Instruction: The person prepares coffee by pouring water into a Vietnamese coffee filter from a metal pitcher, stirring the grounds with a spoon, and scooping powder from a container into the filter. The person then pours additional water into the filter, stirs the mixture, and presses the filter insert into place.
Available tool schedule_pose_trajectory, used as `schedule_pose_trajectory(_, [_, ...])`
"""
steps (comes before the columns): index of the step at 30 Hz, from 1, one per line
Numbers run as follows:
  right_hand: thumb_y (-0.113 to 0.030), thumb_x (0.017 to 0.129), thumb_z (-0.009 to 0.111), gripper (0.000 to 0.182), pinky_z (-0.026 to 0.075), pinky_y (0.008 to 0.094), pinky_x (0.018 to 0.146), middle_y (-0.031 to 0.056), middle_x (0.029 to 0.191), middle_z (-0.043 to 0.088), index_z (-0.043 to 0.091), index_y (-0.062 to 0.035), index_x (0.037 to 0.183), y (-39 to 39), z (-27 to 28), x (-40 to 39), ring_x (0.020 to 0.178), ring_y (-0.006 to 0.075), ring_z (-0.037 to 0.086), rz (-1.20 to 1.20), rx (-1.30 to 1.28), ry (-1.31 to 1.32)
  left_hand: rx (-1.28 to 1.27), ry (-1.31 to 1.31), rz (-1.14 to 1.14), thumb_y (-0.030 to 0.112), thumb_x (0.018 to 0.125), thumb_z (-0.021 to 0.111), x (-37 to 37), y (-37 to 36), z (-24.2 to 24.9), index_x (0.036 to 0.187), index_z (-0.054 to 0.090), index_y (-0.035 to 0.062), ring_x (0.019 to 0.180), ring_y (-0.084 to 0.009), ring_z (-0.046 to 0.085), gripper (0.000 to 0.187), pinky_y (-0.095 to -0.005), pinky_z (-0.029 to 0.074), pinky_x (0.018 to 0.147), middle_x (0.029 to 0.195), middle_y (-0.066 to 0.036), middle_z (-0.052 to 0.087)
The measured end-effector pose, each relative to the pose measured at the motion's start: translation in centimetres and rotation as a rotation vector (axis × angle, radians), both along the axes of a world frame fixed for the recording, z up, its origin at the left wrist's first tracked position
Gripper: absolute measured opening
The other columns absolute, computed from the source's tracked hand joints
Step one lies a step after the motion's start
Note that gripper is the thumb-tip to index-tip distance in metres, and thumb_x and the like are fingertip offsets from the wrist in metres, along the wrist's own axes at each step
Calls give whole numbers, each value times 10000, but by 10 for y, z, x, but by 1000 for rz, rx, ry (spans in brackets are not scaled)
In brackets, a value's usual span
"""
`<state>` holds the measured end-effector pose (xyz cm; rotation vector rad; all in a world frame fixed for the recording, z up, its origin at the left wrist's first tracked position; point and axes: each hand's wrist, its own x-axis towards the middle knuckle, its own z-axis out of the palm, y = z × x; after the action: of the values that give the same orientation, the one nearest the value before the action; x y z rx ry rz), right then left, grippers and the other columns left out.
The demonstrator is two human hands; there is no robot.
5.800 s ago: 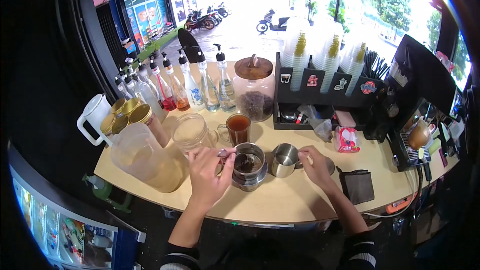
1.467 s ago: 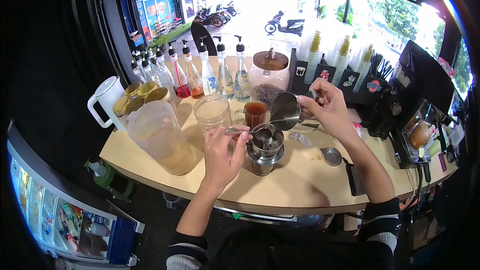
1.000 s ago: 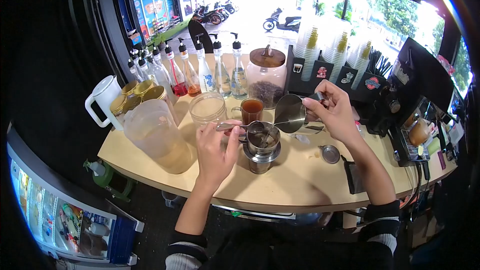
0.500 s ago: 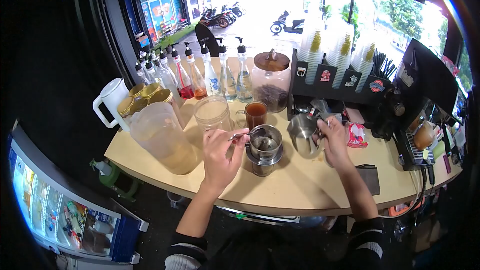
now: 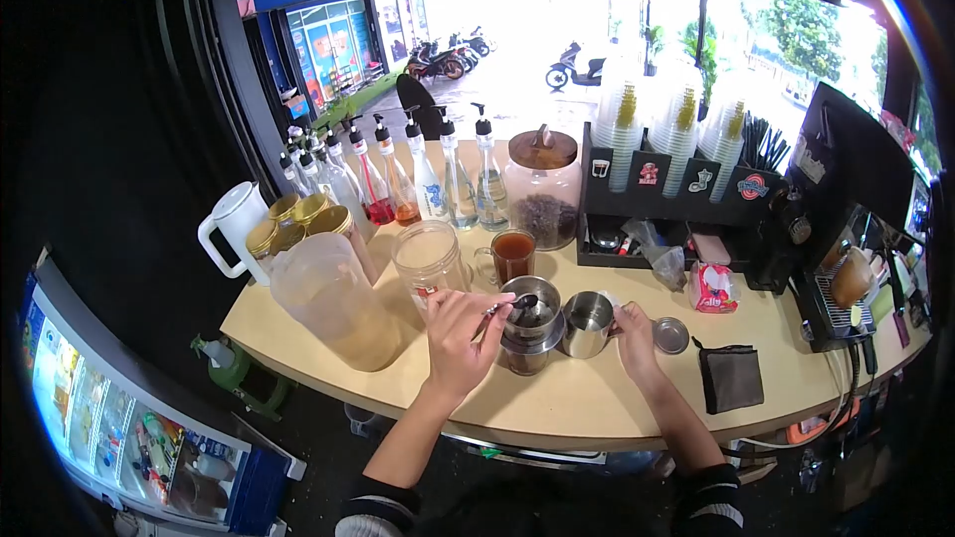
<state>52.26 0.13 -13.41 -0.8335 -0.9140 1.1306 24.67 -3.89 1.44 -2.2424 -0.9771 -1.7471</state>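
Observation:
My left hand [image 5: 462,340] pinches a spoon [image 5: 521,301], its bowl over the open top of a metal drip filter [image 5: 531,318]. The filter sits on a cup [image 5: 525,360] on the wooden counter. In my right hand [image 5: 637,336] is the handle of a small metal pitcher [image 5: 588,326], upright just right of the filter. Behind the filter stands a glass mug [image 5: 513,257] of reddish-brown drink. An open clear jar [image 5: 430,257] is behind my left hand. Right of my right hand lies a round metal lid [image 5: 670,335].
A large plastic pitcher [image 5: 333,303] and white jug [image 5: 237,224] stand left. Pump bottles [image 5: 428,179] and a wood-lidded jar [image 5: 542,189] line the back. Right are a black cup rack [image 5: 657,194], a red-and-white packet [image 5: 714,288] and a dark cloth [image 5: 731,378].
The metal pitcher has come down and left, from tilted to upright beside the filter. The spoon remains in my left hand, over the filter. The camera view has shifted slightly.

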Motion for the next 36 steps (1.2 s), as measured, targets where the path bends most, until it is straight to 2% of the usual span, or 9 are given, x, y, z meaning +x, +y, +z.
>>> schedule_pose_trajectory(4, [-123, 908, 583, 116, 423, 253, 673, 22, 782, 539, 519, -28, 885, 0, 9, 5, 699, 110, 511, -187, -2, -535, 16, 87, -10, 62, 781, 676, 6, 0, -1, 962, 668, 93, 727, -177, 575, 184, -345, 373, 738, 780, -10, 614])
schedule_pose_trajectory(6, [-91, 884, 597, 256, 405, 226, 722, 1, 799, 523, 527, -19, 1120, -25, 73, -14, 712, 118, 495, -404, 346, -926, 14, 120, -17, 56, 771, 674, 11, -1, -2, 981, 662, 91, 757, -177, 583, 213, -347, 381, 738, 816, -10, 614])
schedule_pose_trajectory(9, [-79, 830, 645, 422, 406, 244, 677, 16, 760, 516, 541, -53, 1238, -63, 134, -53, 683, 138, 490, -33, 478, -656, 0, 244, -49, 30, 746, 659, 27, -4, -5, 1001, 642, 72, 801, -182, 597, 259, -317, 408, 738, 871, -17, 602])
schedule_pose_trajectory(16, [-20, 778, 669, 262, 427, 331, 599, 91, 746, 536, 642, -45, 1038, -66, 160, -76, 666, 239, 544, -97, 777, -1075, -100, 174, -200, 79, 796, 655, 21, -8, -1, 953, 619, 8, 847, -226, 590, 175, -337, 430, 791, 886, -73, 601])
schedule_pose_trajectory(19, [-34, 762, 680, 224, 427, 360, 603, 94, 739, 533, 634, -45, 982, -58, 155, -73, 672, 267, 546, -194, 876, -1159, -443, -164, -134, 77, 839, 626, 4, -5, -9, 927, 609, -5, 832, -224, 589, 121, -350, 437, 768, 867, -101, 610])
schedule_pose_trajectory(22, [-69, 786, 666, 169, 428, 368, 617, 92, 732, 534, 622, -47, 948, -58, 154, -75, 683, 275, 550, -106, 840, -1154, -356, -154, -37, 129, 868, 613, -7, 15, -26, 959, 576, -14, 787, -211, 584, 174, -326, 445, 715, 850, -113, 596])
schedule_pose_trajectory(27, [-110, 817, 636, 118, 428, 374, 625, 90, 737, 544, 609, -53, 917, -51, 166, -71, 693, 278, 552, -120, 841, -1232, -695, -260, -285, 176, 937, 546, -16, 32, -56, 877, 555, -11, 713, -149, 508, 196, -274, 418, 685, 754, -74, 528])
schedule_pose_trajectory(29, [-121, 825, 627, 109, 428, 374, 626, 89, 739, 548, 605, -56, 910, -50, 164, -71, 692, 275, 552, -122, 814, -1242, -858, -294, -364, 175, 978, 485, -19, 38, -63, 911, 564, 27, 764, -46, 493, 181, -215, 408, 699, 760, 26, 540])
schedule_pose_trajectory(36, [-129, 811, 646, 126, 406, 369, 599, 69, 717, 538, 607, -71, 916, -48, 163, -70, 667, 253, 539, -113, 860, -1306, -919, -447, -564, 232, 983, 480, -13, 39, -53, 850, 583, 36, 741, -47, 484, 258, -207, 393, 691, 769, 29, 552])
